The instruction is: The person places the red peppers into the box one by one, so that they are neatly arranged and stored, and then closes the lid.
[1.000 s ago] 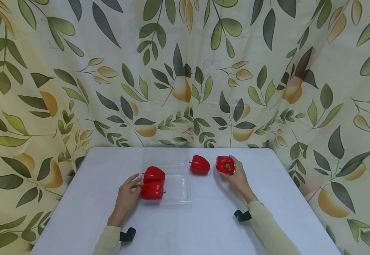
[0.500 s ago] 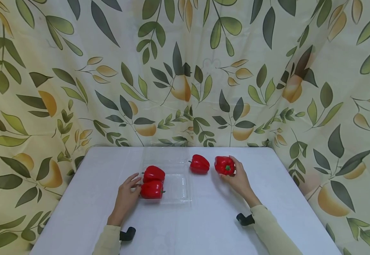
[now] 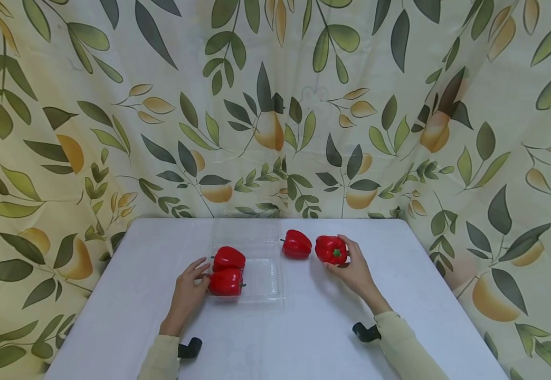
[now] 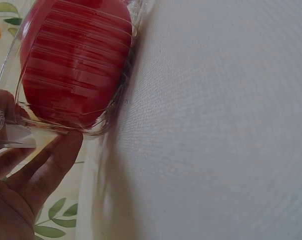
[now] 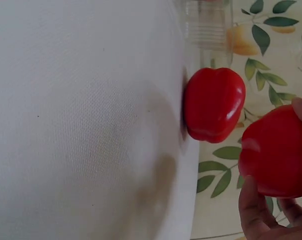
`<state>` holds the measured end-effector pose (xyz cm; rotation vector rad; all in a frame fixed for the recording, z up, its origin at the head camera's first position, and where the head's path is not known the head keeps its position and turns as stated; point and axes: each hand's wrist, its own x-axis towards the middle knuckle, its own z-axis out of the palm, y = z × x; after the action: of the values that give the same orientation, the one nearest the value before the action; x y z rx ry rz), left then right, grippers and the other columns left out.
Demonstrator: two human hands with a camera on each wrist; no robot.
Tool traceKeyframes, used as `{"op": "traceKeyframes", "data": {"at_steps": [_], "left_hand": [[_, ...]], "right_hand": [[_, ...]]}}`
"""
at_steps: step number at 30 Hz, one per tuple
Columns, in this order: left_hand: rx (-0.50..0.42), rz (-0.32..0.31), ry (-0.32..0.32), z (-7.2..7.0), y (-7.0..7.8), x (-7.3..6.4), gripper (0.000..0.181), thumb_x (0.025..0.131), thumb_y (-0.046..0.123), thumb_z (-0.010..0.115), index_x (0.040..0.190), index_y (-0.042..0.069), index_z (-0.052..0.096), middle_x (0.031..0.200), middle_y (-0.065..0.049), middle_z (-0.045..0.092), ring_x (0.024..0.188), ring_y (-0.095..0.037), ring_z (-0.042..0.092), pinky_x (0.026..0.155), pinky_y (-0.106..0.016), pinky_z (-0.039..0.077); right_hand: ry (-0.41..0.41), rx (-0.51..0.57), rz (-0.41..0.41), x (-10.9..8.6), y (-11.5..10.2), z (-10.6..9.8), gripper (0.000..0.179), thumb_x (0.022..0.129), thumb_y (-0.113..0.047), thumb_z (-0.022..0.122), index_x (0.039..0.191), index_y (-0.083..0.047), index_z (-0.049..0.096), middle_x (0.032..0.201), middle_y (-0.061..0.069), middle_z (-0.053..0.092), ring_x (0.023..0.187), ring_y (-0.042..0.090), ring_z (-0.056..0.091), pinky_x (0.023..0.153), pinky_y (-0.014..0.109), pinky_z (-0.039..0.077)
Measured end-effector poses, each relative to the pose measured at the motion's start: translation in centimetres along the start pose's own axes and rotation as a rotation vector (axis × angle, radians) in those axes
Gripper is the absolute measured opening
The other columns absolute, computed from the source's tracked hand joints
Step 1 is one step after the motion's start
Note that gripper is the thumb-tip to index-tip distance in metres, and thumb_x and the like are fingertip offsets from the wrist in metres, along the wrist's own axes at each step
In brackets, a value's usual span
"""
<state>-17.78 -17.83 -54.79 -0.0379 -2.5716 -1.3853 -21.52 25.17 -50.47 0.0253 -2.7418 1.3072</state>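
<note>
In the head view my right hand [image 3: 353, 271] grips a red bell pepper [image 3: 330, 249], its green stem facing me. The right wrist view shows this pepper [image 5: 278, 155] raised off the table, between thumb and fingers. Another bell pepper [image 3: 297, 244] lies just left of it on the table. Two more, a rear one [image 3: 229, 258] and a front one [image 3: 225, 283], lie in the left half of a clear plastic clamshell container [image 3: 269, 300]. My left hand [image 3: 189, 293] holds the container's left edge; the left wrist view shows fingers [image 4: 56, 160] against its clear wall.
The container's transparent lid [image 3: 246, 230] lies folded back behind its base. Under everything is a white-covered table [image 3: 313, 338], and a leaf-and-fruit patterned curtain [image 3: 275, 105] hangs along its back edge. Black camera mounts [image 3: 190, 348] stick out at both wrists.
My right hand has shifted slightly left with its bell pepper, bringing it closer to the loose pepper on the table. The left hand and the container stay in place.
</note>
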Motion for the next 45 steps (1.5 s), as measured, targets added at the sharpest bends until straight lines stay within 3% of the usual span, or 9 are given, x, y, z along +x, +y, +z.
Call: {"op": "traceKeyframes", "data": {"at_steps": [13, 22, 32, 45], "left_hand": [[-0.002, -0.003, 0.003, 0.0, -0.1, 0.0, 0.036, 0.092, 0.009, 0.059, 0.128, 0.005, 0.065, 0.145, -0.006, 0.054, 0.106, -0.026, 0.069, 0.079, -0.03, 0.061], [-0.002, 0.008, 0.009, 0.1, -0.3, 0.2, 0.036, 0.092, 0.009, 0.06, 0.127, 0.006, 0.066, 0.144, -0.007, 0.055, 0.104, -0.026, 0.07, 0.078, -0.03, 0.061], [0.004, 0.015, 0.005, 0.1, -0.4, 0.2, 0.036, 0.092, 0.009, 0.059, 0.128, 0.005, 0.065, 0.144, -0.008, 0.055, 0.105, -0.026, 0.07, 0.077, -0.029, 0.061], [0.003, -0.001, 0.002, 0.2, -0.2, 0.2, 0.037, 0.091, 0.009, 0.061, 0.128, 0.006, 0.065, 0.145, -0.007, 0.054, 0.104, -0.026, 0.07, 0.077, -0.03, 0.061]], "right_hand": [[0.014, 0.024, -0.069, -0.7, -1.2, 0.2, 0.101, 0.072, -0.015, 0.085, 0.154, -0.02, 0.026, 0.15, 0.013, 0.039, 0.128, 0.035, 0.045, 0.086, 0.047, 0.06], [0.014, 0.1, -0.05, -1.2, -2.2, 0.5, 0.096, 0.072, -0.017, 0.086, 0.148, -0.017, 0.027, 0.145, 0.011, 0.045, 0.126, 0.032, 0.048, 0.088, 0.044, 0.058], [0.043, 0.128, -0.111, -1.3, -3.6, 0.9, 0.099, 0.068, -0.023, 0.088, 0.148, -0.019, 0.03, 0.147, 0.009, 0.043, 0.135, 0.032, 0.041, 0.098, 0.058, 0.052], [0.047, 0.179, -0.177, -1.4, -5.3, 1.6, 0.097, 0.069, -0.02, 0.086, 0.15, -0.018, 0.031, 0.148, 0.008, 0.043, 0.135, 0.032, 0.043, 0.095, 0.056, 0.054]]}}
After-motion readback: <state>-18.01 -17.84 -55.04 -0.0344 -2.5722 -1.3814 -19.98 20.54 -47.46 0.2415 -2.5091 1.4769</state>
